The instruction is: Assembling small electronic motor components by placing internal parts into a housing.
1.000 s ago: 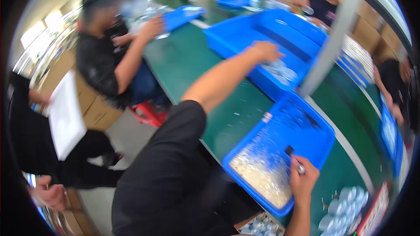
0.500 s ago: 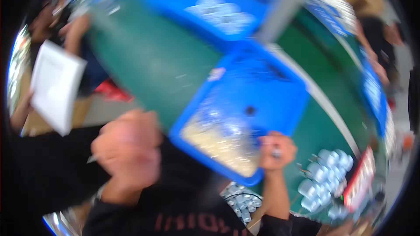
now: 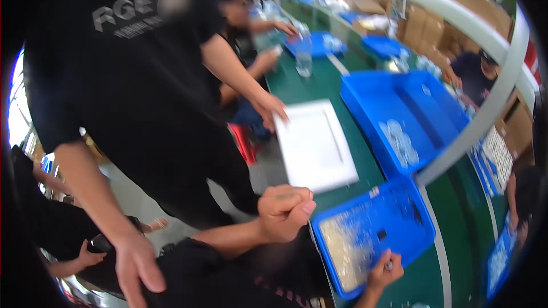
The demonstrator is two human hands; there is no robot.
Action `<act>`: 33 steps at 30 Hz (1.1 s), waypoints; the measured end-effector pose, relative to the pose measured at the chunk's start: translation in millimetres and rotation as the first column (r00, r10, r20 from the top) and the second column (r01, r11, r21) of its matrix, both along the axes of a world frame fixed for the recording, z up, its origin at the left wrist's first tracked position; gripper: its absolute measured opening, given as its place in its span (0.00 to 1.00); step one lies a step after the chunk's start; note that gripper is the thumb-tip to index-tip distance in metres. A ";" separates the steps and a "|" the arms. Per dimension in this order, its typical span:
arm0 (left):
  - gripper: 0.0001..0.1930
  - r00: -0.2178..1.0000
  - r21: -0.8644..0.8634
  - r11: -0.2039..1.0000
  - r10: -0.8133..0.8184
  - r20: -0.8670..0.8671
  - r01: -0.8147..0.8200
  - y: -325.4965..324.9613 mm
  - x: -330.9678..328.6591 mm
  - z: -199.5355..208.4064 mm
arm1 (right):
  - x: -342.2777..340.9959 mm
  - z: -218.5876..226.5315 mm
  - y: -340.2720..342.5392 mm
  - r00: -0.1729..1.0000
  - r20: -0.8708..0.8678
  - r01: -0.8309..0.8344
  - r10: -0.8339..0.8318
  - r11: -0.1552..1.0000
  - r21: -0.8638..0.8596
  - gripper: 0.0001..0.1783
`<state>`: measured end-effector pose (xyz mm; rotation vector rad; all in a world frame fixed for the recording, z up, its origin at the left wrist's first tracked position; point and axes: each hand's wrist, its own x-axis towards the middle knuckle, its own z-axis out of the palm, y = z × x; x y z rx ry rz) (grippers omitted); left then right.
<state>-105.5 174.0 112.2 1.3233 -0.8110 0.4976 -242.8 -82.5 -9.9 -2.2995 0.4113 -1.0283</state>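
Observation:
My left hand (image 3: 285, 211) is closed in a fist in front of the shallow blue tray's (image 3: 412, 232) left edge. What it holds, if anything, is hidden. At the tray's near right side, my right hand (image 3: 383, 276) is closed around a small object with a dark, shiny end, too small to name. Inside the tray lie a heap of small cream-coloured pieces (image 3: 338, 242), a scatter of clear bits and a small dark block (image 3: 382, 234). A standing person's hand (image 3: 268, 108) grips a white rectangular panel (image 3: 314, 148) just beyond my left fist.
A deeper blue bin (image 3: 365, 111) with pale blue-white round parts (image 3: 399, 142) stands behind the tray on the green table (image 3: 282, 77). A grey curved rail (image 3: 479, 120) crosses at right. The standing person in black (image 3: 125, 91) fills the left; others sit along the table.
My view has swung left, bringing the standing person into full view. The white panel now appears over the table's edge beside the bin. Both my hands remain closed.

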 end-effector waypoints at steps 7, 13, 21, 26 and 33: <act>0.12 0.948 0.595 0.766 0.316 -0.020 -0.243 9.6 53.0 -60.6 | -3.6 18.7 7.1 0.981 -0.177 0.047 -0.082 0.980 -0.193 0.07; 0.22 0.991 0.804 0.584 0.002 0.133 -0.109 -20.4 60.8 -122.0 | -10.3 41.6 -18.8 0.910 -0.141 0.360 -0.389 0.912 -0.194 0.12; 0.26 0.989 0.817 0.563 0.000 0.147 -0.122 -20.5 69.2 -111.9 | -22.6 13.0 -59.7 0.728 -0.460 0.489 -0.508 0.855 -0.170 0.24; 0.36 0.997 0.866 0.497 -0.001 0.071 -0.061 -25.5 72.0 -113.1 | -26.3 11.3 -62.6 0.719 -0.479 0.506 -0.502 0.852 -0.133 0.25; 0.56 0.985 0.964 0.252 -0.165 -0.041 0.083 -11.9 78.6 -95.3 | -20.3 19.7 -62.3 0.682 -0.523 0.515 -0.512 0.843 -0.154 0.25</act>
